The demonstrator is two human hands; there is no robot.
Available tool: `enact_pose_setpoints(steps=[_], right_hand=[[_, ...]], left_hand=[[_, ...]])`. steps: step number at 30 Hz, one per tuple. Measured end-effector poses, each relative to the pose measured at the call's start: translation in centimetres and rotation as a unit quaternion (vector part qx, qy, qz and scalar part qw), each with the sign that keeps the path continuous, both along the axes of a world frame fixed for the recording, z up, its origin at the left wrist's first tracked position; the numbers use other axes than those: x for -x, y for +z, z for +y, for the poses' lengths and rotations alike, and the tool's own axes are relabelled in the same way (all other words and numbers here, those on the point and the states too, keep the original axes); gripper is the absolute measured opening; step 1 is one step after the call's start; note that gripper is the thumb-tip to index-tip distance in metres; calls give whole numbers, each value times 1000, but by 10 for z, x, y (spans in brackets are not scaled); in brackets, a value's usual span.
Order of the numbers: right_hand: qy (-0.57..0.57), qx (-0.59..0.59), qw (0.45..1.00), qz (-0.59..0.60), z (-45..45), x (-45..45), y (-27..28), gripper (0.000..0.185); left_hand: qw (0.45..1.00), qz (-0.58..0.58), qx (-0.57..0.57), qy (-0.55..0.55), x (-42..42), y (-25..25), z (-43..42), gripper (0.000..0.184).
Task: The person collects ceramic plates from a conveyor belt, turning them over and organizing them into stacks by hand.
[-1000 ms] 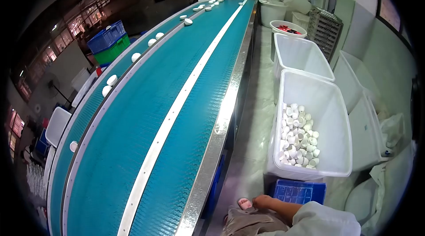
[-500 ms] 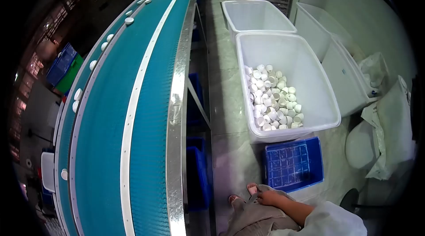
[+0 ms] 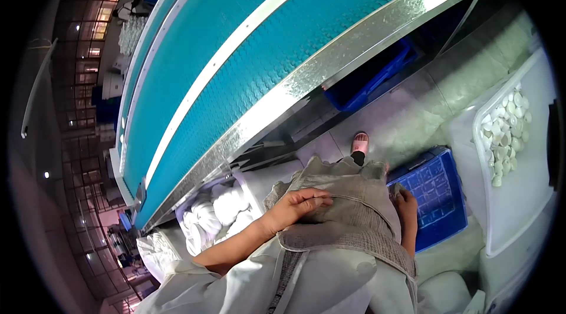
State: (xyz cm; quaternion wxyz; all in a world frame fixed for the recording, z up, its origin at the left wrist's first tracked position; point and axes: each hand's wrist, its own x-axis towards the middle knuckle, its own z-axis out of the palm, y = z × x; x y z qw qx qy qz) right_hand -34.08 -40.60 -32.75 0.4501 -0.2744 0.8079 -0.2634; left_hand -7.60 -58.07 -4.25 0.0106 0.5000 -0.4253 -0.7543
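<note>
My left hand (image 3: 303, 203) is in front of my waist, over a grey-brown apron (image 3: 354, 202). Its fingers are curled and pressed together, and I cannot make out whether anything is between them. At the apron's right edge, my right hand (image 3: 404, 198) hangs low with curled fingers. A small greyish bit shows at its fingertips, too unclear to name. Just beyond that hand, a blue plastic crate (image 3: 457, 193) sits on the floor.
A teal conveyor belt (image 3: 247, 72) with a metal side rail (image 3: 306, 81) runs across ahead. Under it is a blue bin (image 3: 354, 99). To the right is a white tub (image 3: 480, 178) of small white cups (image 3: 504, 134). White bundles (image 3: 215, 211) fill a container at left.
My view has swung left and down, so the conveyor now slants across the front. My left hand and white bundles have come into view. The cup tub has shifted to the right edge.
</note>
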Motion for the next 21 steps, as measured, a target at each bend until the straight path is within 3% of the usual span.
enact_pose_setpoints(steps=[2, 6, 10, 13, 15, 16, 17, 19, 20, 21], right_hand=[[23, -11, 999, -21, -9, 10, 7, 29], [22, 44, 998, -41, -22, 32, 3, 27], [62, 113, 992, -16, -28, 42, -13, 25], [94, 126, 988, 11, -29, 46, -14, 23], [119, 111, 987, 20, -25, 49, -12, 23], [152, 160, 970, 101, -19, 49, -22, 24], [165, 117, 975, 96, -14, 50, -24, 25], [182, 71, 972, 131, -5, 47, -36, 23], [176, 119, 968, 130, -4, 48, -30, 23], [134, 68, 981, 122, -2, 45, -32, 25]], left_hand=[[1000, -9, 9, 16, 2, 5, 7, 31], [981, 44, 3, 190, -17, -16, 28, 28], [881, 60, 14, 469, -62, -49, 31, 22], [778, -49, 44, 624, -112, -70, 18, 19], [721, 10, 51, 691, -158, -92, 12, 12], [709, 37, 62, 701, -169, -93, 8, 12], [651, 8, 33, 759, -182, -106, -5, 44], [600, 61, 27, 797, -190, -104, -20, 48], [628, 82, 43, 773, -203, -109, -21, 42], [644, 108, 33, 757, -212, -110, -25, 37]])
